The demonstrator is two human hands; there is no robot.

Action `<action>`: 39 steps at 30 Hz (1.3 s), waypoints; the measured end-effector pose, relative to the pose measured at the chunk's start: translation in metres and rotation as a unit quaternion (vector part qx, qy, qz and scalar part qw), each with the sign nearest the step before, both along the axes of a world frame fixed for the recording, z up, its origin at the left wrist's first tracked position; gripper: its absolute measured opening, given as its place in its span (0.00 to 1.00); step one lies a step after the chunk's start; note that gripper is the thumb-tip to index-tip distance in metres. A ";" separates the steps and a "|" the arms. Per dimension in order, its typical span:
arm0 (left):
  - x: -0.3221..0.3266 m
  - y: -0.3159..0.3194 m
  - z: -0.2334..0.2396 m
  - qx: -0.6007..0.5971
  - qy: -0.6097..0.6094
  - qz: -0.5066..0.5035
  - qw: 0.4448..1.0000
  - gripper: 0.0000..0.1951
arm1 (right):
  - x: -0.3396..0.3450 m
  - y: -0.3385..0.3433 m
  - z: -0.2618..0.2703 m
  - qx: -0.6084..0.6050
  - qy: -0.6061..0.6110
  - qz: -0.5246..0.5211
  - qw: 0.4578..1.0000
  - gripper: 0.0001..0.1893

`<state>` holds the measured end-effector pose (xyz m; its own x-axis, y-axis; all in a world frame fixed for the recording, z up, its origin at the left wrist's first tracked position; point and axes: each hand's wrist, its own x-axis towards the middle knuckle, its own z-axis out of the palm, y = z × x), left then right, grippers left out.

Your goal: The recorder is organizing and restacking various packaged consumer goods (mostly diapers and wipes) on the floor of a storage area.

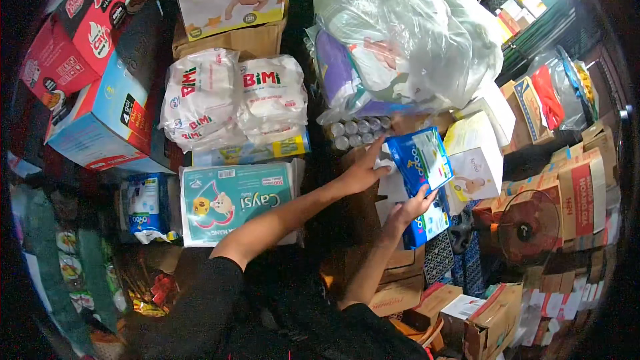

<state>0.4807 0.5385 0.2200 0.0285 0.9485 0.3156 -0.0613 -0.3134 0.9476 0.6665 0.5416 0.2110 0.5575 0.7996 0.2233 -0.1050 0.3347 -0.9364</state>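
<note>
Two blue plastic-wrapped packs with a Kokoo-style logo lie before me, one above the other in the view. My left hand (pixel 367 167) is at the left end of the upper blue pack (pixel 425 157), with thumb and forefinger spread along that edge. Over the lower blue pack (pixel 425 227), my right hand (pixel 412 207) has its fingers across the top edge, where the two packs meet. Pale flaps of an open carton (pixel 387 205) show under and beside the packs. A white and yellow printed box (pixel 472 170) stands right against them.
A large clear plastic bag of goods (pixel 410 35) bulges beyond my hands, above rows of small cylinders (pixel 357 130). Left are a green Caysi pack (pixel 232 205), white Bimi packs (pixel 200 95) and a blue carton (pixel 105 120). A fan (pixel 525 230) and stacked cartons (pixel 582 195) stand right.
</note>
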 end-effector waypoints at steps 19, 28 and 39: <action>-0.050 -0.120 0.077 -0.047 0.252 0.070 0.964 0.31 | -0.043 -0.163 0.054 -0.041 0.115 0.110 0.986 0.28; -0.084 -0.186 0.125 -0.135 0.120 0.118 0.977 0.27 | -0.072 -0.212 0.050 -0.019 -0.038 0.146 0.988 0.27; -0.196 -0.330 0.144 -0.092 -0.022 0.331 0.939 0.26 | -0.171 -0.248 0.111 0.046 -0.050 0.465 0.883 0.37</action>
<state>0.2851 0.2081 0.3639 -0.5960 0.7922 0.1316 0.0497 -0.1272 0.9906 0.4959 0.2934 0.3220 -0.3559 0.8770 0.3228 -0.2933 0.2231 -0.9296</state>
